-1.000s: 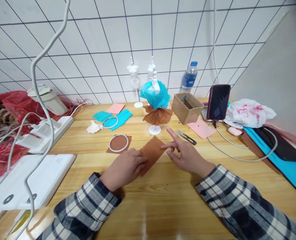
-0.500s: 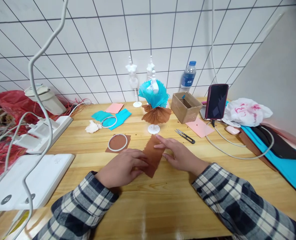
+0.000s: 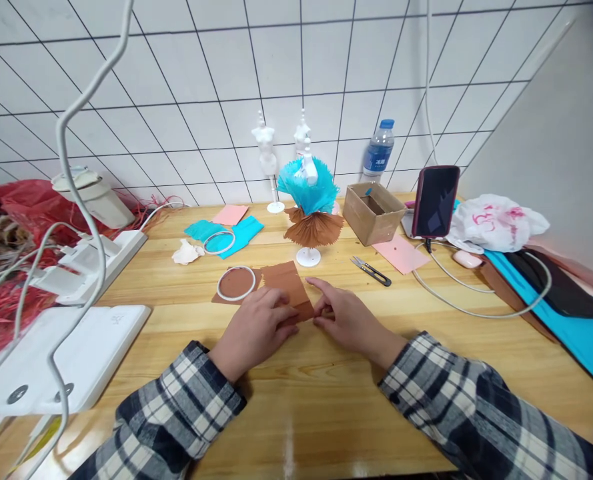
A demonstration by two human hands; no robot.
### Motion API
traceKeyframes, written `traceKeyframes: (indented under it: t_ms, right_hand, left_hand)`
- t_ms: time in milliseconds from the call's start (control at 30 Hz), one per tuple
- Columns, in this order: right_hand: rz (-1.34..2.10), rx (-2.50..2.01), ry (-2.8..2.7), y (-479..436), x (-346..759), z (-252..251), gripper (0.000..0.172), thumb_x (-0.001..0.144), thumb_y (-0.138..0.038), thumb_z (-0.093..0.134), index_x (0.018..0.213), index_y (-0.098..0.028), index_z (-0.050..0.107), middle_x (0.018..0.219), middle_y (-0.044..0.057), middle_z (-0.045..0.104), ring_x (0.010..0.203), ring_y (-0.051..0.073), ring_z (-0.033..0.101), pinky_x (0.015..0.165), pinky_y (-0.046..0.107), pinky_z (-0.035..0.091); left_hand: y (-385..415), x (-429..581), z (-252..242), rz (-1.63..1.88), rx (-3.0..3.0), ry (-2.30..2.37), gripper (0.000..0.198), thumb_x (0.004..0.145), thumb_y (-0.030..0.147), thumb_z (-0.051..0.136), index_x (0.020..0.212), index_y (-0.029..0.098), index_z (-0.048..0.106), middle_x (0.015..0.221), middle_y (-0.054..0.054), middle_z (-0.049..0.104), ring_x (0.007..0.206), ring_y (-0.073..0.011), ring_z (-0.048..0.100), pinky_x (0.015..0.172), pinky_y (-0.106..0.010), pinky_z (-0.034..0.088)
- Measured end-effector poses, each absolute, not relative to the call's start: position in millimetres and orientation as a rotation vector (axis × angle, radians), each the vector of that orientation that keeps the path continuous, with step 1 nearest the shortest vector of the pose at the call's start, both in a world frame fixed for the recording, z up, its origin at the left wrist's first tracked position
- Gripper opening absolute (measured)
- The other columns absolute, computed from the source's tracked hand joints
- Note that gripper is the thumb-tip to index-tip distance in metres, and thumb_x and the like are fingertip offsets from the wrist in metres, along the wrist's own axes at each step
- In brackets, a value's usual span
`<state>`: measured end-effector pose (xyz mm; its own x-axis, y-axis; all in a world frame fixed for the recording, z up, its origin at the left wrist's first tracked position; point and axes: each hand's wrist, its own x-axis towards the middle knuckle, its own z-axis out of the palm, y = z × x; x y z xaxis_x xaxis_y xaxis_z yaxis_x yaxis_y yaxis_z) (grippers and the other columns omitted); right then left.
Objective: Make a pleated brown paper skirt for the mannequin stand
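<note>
A piece of brown crepe paper (image 3: 285,280) with one jagged edge lies slanted on the wooden table. My left hand (image 3: 257,325) rests over its near left part, fingers curled and thumb close to them at the paper's lower edge. At the lower right corner, my right hand (image 3: 349,319) pinches the paper between thumb and bent fingers, its index finger pointing forward. Just left of the sheet, a white ring (image 3: 253,285) lies on another brown paper piece (image 3: 235,283). Beyond stands a small white mannequin (image 3: 308,167) wearing a turquoise ruffle (image 3: 316,190) over a brown pleated one (image 3: 313,230).
Thread snips (image 3: 372,271) and a pink sheet (image 3: 401,254) lie to the right, near a cardboard box (image 3: 373,213). A phone (image 3: 436,203) stands upright with its cable looping on the table. Left are a power strip (image 3: 119,263) and a white power bank (image 3: 96,353).
The brown paper has turned, its jagged edge now facing left toward the ring. My right hand has drawn back from its far end to the near right corner.
</note>
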<state>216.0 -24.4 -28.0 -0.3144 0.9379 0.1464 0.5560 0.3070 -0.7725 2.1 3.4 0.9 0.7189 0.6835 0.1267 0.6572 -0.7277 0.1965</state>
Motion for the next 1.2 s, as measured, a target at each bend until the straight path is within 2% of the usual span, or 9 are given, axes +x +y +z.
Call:
traceKeyframes:
  t_ms: [133, 200, 300, 500, 633, 733, 833, 1000, 1200]
  right_hand:
    - [0.79, -1.331, -1.969, -25, 215, -27, 0.077, 0.073, -0.003, 0.063, 0.142, -0.026, 0.037, 0.086, -0.001, 0.067, 0.079, 0.018, 0.06, 0.079, 0.034, 0.046]
    - [0.743, -1.297, -1.966, -27, 212, -26, 0.072, 0.074, -0.003, 0.062, 0.139, -0.025, 0.04, 0.092, 0.0, 0.067, 0.085, 0.018, 0.059, 0.083, 0.034, 0.045]
    - [0.731, -1.311, -1.97, -28, 208, -26, 0.069, 0.074, -0.002, 0.062, 0.136, -0.024, 0.043, 0.091, 0.0, 0.068, 0.085, 0.018, 0.059, 0.083, 0.034, 0.044]
    - [0.761, -1.418, -1.935, -28, 205, -29, 0.067, 0.075, -0.002, 0.063, 0.136, -0.024, 0.044, 0.084, -0.001, 0.066, 0.079, 0.017, 0.059, 0.078, 0.032, 0.044]
    - [0.724, -1.368, -1.939, -29, 204, -30, 0.065, 0.076, -0.002, 0.062, 0.135, -0.023, 0.044, 0.091, 0.001, 0.066, 0.083, 0.017, 0.058, 0.08, 0.033, 0.045]
    - [0.696, -1.32, -1.955, -29, 203, -32, 0.06, 0.077, -0.003, 0.06, 0.132, -0.023, 0.046, 0.094, 0.001, 0.067, 0.086, 0.018, 0.058, 0.082, 0.034, 0.044]
    - [0.714, -1.339, -1.944, -29, 202, -34, 0.062, 0.076, -0.001, 0.06, 0.132, -0.023, 0.044, 0.09, 0.0, 0.067, 0.085, 0.018, 0.059, 0.082, 0.034, 0.044]
    - [0.727, -1.3, -1.862, -29, 202, -34, 0.065, 0.073, -0.01, 0.069, 0.131, -0.023, 0.042, 0.1, 0.001, 0.067, 0.087, 0.018, 0.06, 0.083, 0.033, 0.045]
    - [0.735, -1.358, -1.91, -27, 203, -34, 0.056, 0.075, -0.007, 0.067, 0.124, -0.023, 0.047, 0.091, -0.001, 0.069, 0.087, 0.018, 0.06, 0.084, 0.034, 0.043]
  left_hand:
    - [-2, 8, -1, 0.176, 2.779, 1.082, 0.023, 0.092, 0.031, 0.051, 0.09, 0.024, 0.073, 0.084, -0.005, 0.065, 0.084, -0.0213, 0.059, 0.074, -0.035, 0.045]
    - [-4, 10, -2, 0.157, 2.768, 1.078, 0.025, 0.093, 0.027, 0.048, 0.093, 0.025, 0.073, 0.081, -0.004, 0.066, 0.08, -0.0203, 0.06, 0.07, -0.034, 0.044]
    - [-4, 12, -3, 0.193, 2.76, 1.061, 0.025, 0.094, 0.026, 0.047, 0.098, 0.027, 0.072, 0.082, -0.004, 0.067, 0.078, -0.0193, 0.061, 0.068, -0.032, 0.043]
    - [-4, 13, -2, 0.232, 2.695, 1.122, 0.023, 0.093, 0.029, 0.05, 0.096, 0.023, 0.072, 0.084, -0.005, 0.069, 0.081, -0.0203, 0.062, 0.072, -0.033, 0.045]
    - [-6, 15, -4, 0.192, 2.713, 1.18, 0.026, 0.094, 0.028, 0.047, 0.096, 0.024, 0.072, 0.078, -0.006, 0.067, 0.078, -0.0206, 0.062, 0.07, -0.033, 0.044]
    - [-6, 15, -5, 0.234, 2.742, 1.193, 0.025, 0.094, 0.029, 0.048, 0.097, 0.024, 0.072, 0.083, -0.006, 0.065, 0.08, -0.0196, 0.06, 0.071, -0.033, 0.043]
    - [-7, 15, -6, 0.258, 2.736, 1.202, 0.026, 0.095, 0.029, 0.047, 0.097, 0.025, 0.073, 0.084, -0.006, 0.064, 0.081, -0.0187, 0.059, 0.073, -0.032, 0.043]
    - [-7, 14, -2, 0.187, 2.712, 1.21, 0.025, 0.095, 0.027, 0.047, 0.095, 0.024, 0.072, 0.081, -0.004, 0.068, 0.079, -0.0185, 0.061, 0.069, -0.031, 0.042]
    - [-6, 15, 0, 0.162, 2.709, 1.215, 0.026, 0.095, 0.028, 0.045, 0.097, 0.023, 0.071, 0.084, -0.004, 0.07, 0.078, -0.0189, 0.063, 0.069, -0.031, 0.043]
